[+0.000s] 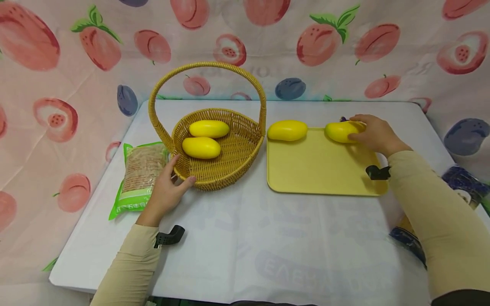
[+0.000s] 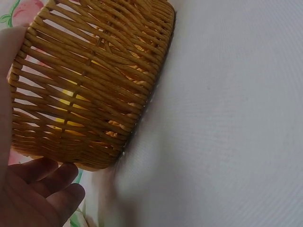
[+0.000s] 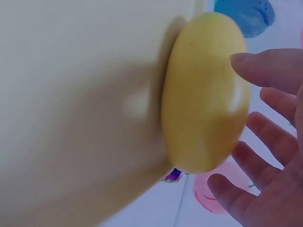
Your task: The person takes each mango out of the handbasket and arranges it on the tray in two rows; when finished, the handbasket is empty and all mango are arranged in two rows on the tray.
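Observation:
My left hand (image 1: 167,191) holds the near left rim of a woven wicker basket (image 1: 218,185) with a tall arched handle. In the left wrist view, the fingers (image 2: 59,191) lie against its outer wall. Two yellow mangoes, one farther back (image 1: 209,128) and one nearer (image 1: 201,148), lie in the basket's left part. At the far right of a pale yellow tray (image 1: 310,170), my right hand (image 1: 377,135) grips another mango (image 1: 338,131) with a greenish end, its thumb on one side and fingers round the other. One more mango (image 1: 287,130) lies over the tray's far left corner.
A clear and green packet (image 1: 141,174) with brown contents lies left of the basket. Dark blue packaging (image 1: 409,240) shows partly behind my right sleeve. A small dark purple thing (image 1: 343,119) peeks out behind the gripped mango. Fruit-print cloth hangs behind the white table (image 1: 229,255).

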`<move>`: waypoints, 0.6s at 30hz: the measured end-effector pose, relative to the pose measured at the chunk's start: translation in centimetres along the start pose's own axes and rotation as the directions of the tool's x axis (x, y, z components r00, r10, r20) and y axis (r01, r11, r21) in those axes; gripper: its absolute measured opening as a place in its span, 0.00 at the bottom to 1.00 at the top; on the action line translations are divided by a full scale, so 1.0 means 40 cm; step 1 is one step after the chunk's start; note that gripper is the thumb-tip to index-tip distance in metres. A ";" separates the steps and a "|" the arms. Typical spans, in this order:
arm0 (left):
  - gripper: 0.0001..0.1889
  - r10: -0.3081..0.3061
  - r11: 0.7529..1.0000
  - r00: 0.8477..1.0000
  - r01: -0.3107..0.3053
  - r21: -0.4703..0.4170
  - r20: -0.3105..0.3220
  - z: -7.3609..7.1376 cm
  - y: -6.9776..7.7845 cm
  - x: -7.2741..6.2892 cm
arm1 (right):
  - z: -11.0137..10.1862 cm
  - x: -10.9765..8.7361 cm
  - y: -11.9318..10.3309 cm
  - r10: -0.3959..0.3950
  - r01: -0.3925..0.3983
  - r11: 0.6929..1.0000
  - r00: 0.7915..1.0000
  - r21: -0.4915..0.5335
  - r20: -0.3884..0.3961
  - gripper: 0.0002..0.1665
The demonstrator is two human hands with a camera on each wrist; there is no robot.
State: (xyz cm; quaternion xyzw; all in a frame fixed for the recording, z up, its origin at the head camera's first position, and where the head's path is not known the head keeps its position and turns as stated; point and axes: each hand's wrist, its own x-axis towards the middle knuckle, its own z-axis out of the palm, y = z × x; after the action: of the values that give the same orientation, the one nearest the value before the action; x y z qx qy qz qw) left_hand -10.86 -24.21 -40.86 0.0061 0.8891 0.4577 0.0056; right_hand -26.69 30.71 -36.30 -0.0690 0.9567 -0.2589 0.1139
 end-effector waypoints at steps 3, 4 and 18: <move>0.45 0.005 1.000 1.000 -0.005 -0.007 -0.001 0.000 0.001 -0.001 | -0.005 -0.010 -0.005 -0.022 0.023 1.000 0.999 0.003 -0.033 0.39; 0.45 0.004 1.000 1.000 -0.004 -0.008 -0.001 0.000 0.002 -0.002 | -0.007 -0.013 -0.008 -0.034 0.035 0.999 0.999 0.003 -0.042 0.39; 0.45 0.006 0.999 1.000 -0.006 -0.044 0.002 0.000 0.002 -0.002 | -0.004 -0.078 -0.138 -0.131 0.127 0.991 0.988 -0.049 -0.082 0.42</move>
State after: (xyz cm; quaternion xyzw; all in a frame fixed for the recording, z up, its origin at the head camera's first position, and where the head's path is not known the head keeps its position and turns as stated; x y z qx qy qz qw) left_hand -10.76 -24.15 -40.79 0.0090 0.8786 0.4774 0.0052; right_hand -23.33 26.64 -32.76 -0.1224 0.9596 -0.2473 0.0547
